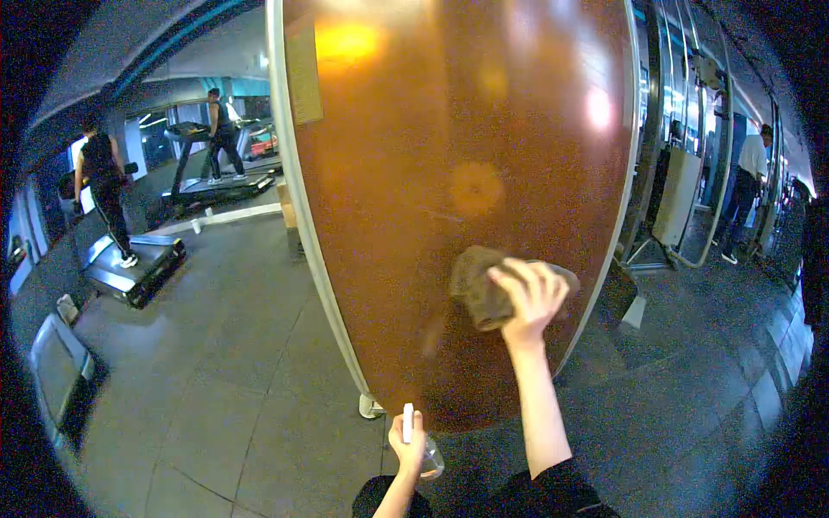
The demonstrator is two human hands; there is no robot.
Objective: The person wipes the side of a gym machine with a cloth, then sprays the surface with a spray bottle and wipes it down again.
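Note:
A tall, glossy reddish-brown panel (389, 216) in a pale frame fills the middle of the head view. My right hand (533, 302) presses a dark grey-brown cloth (480, 289) against the panel's lower right part, fingers spread over the cloth. Lower down, near the panel's bottom edge, my left hand (408, 440) is wrapped round a clear spray bottle (433, 459) with a white spray head. Reflected lights show on the panel's upper part, and faint pale marks lie left of the cloth.
At left a person (105, 177) stands on a treadmill (138, 263), with another person (223, 134) on a treadmill behind. Gym equipment (678, 197) stands at right, near a person in a light top (749, 177). A caster (371, 406) supports the panel frame.

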